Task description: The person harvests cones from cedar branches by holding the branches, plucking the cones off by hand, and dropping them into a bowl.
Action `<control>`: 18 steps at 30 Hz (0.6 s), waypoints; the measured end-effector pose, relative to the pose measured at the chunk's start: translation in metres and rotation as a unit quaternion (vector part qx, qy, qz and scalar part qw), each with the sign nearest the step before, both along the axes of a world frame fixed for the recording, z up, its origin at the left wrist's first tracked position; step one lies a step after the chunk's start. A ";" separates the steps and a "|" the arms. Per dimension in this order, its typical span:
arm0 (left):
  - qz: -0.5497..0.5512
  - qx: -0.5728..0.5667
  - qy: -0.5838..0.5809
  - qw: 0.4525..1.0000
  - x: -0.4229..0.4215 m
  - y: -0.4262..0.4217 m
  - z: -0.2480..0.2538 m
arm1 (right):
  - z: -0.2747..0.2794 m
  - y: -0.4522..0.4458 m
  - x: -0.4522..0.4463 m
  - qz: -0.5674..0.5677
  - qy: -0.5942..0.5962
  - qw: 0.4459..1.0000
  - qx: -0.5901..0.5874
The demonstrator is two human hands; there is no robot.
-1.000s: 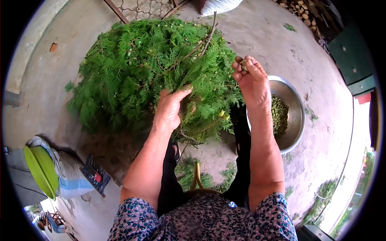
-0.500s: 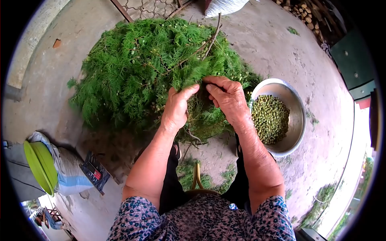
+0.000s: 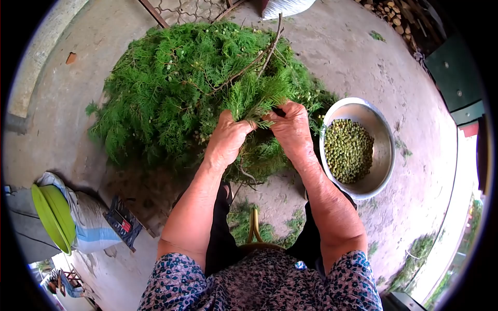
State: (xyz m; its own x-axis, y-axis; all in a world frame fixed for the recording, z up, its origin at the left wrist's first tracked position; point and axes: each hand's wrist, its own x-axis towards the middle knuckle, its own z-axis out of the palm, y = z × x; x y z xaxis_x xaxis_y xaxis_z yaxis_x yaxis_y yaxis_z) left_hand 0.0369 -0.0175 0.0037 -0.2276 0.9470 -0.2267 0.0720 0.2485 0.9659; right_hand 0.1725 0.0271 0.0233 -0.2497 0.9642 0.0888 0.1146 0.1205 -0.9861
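Between my two hands is a green conifer sprig (image 3: 255, 98) with flat, scaly leaves. My left hand (image 3: 228, 139) pinches its lower end between thumb and fingers. On the other side, my right hand (image 3: 292, 129) is closed with thumb and fingertips at the sprig's edge; whatever lies inside those fingers is hidden. Under and beyond both hands spreads a large heap of cut conifer branches (image 3: 155, 88), dotted with small pale green cones. A bare brown branch (image 3: 267, 54) sticks out of its top. Right of my right hand, a metal basin (image 3: 385, 150) holds many small green cones (image 3: 347, 150).
At the left, a lime green basin (image 3: 54, 215) leans by a pale sack (image 3: 93, 217) and a dark crate (image 3: 123, 222). A white sack (image 3: 286, 7) stands at the back, with stacked firewood (image 3: 391, 18) at the upper right. Green scraps (image 3: 412, 264) lie on the concrete floor.
The sprig, blurred before, now stands upright and sharp between my hands. My right hand's fingers have closed in at the sprig, and my left hand has turned slightly inward.
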 end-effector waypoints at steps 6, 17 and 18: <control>0.042 0.042 -0.178 0.982 -0.009 0.006 0.009 | 0.020 0.004 0.012 0.013 0.339 0.906 -0.252; 0.098 0.056 -0.480 0.870 -0.046 0.018 0.018 | 0.002 0.030 0.061 0.095 0.523 0.807 -0.258; 0.075 0.062 -0.507 0.856 -0.051 0.018 0.015 | 0.002 0.029 0.060 0.096 0.524 0.807 -0.257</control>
